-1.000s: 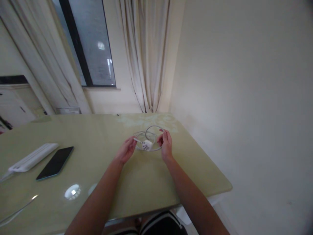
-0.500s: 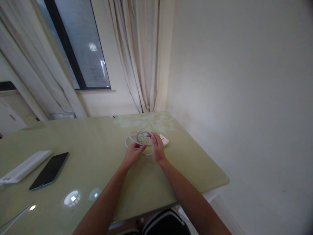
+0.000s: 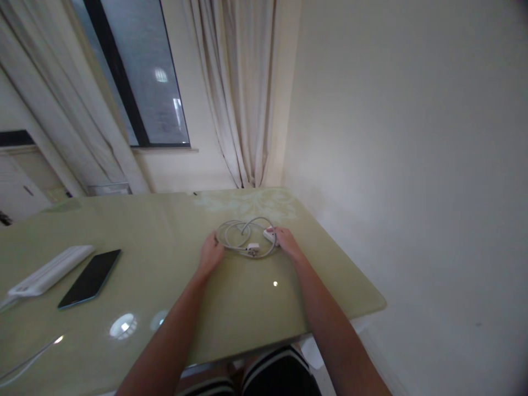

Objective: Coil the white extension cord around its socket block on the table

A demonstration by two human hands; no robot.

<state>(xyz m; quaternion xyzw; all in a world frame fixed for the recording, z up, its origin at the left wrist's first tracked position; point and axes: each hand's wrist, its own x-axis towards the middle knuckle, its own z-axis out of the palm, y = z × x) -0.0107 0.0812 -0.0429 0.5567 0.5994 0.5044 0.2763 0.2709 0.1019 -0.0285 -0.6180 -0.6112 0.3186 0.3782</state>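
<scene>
A white cable (image 3: 243,237) lies coiled in loose loops on the pale green table (image 3: 247,308). A small white plug (image 3: 253,247) rests at the coil's near side. My left hand (image 3: 211,253) sits at the coil's left edge, fingers curled against the cable. At the coil's right edge, my right hand (image 3: 287,242) has its fingertips closed on a white charger block (image 3: 269,235). Both forearms stretch out over the table from the near edge.
A black phone (image 3: 89,278) and a white power strip (image 3: 49,269) lie at the left of the table. A thin cable (image 3: 25,361) crosses the near left corner. The window and curtain (image 3: 243,93) stand behind the table, with a bare wall on the right.
The coil has been laid flat on the table. My hands have moved apart to its left and right edges; half a second ago they were close together over the loops.
</scene>
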